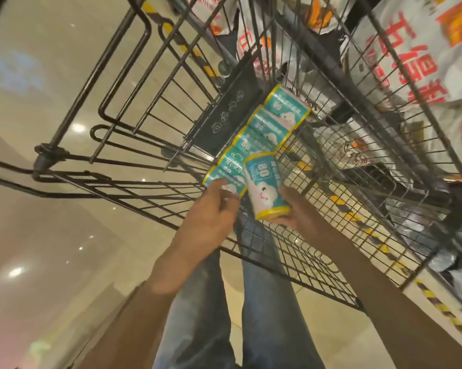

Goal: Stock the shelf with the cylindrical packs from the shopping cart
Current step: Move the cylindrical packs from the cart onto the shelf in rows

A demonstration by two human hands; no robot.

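Looking down into a black wire shopping cart standing on a pale glossy floor. Lying in the cart's near left corner, a row of teal packs with yellow rims, side by side along the black plastic flap of the child seat, the farthest one highest in view and the nearest one under the left hand.

Holding a single teal pack in the right hand, lifted just clear of the row and tilted, label with "80" and a cloud face turned toward the camera; grip wrapping the pack's lower end, fingers curling beneath its yellow rim, thumb along the right side.

Reaching with the left hand onto the nearest pack of the row, fingertips curling over its top; grip narrow, closing on that pack, though whether fully clasping it is hard to tell.

Showing beneath the cart's mesh, legs in blue jeans. Hanging beyond the cart at upper right, white bags with red lettering. Running along the floor at right, a black and yellow striped strip.
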